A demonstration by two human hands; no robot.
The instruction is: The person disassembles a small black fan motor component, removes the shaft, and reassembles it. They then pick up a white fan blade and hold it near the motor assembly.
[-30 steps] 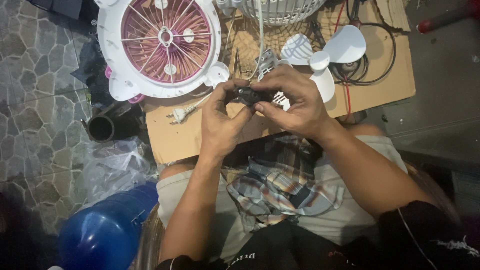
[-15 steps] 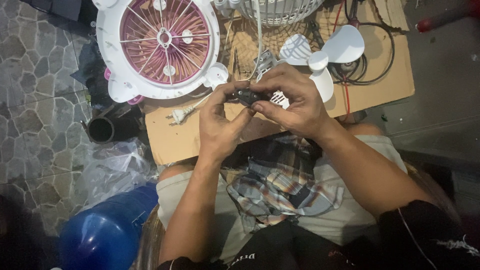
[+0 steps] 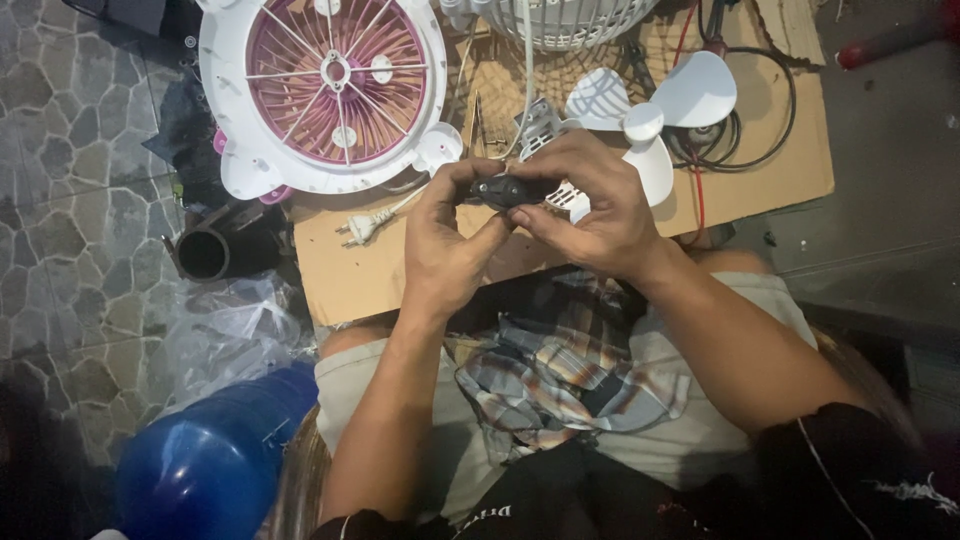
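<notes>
While both hands meet near the middle of the frame, a small black part (image 3: 508, 190) sits pinched between them — the left hand (image 3: 452, 245) closes its grip on the part's left end with thumb and fingers, and the right hand (image 3: 590, 205) presses its grip together on the right end. Just behind the right hand's fingers lies a white ribbed piece (image 3: 568, 198), touching them. Beyond, a white fan blade (image 3: 655, 105) rests on the cardboard surface (image 3: 350, 280), beside coiled black cable (image 3: 765, 110). A round white-and-pink fan housing (image 3: 325, 85) fills the upper left — a white plug (image 3: 358, 229) lies below it. A blue plastic object (image 3: 215, 460) occupies the lower left.
</notes>
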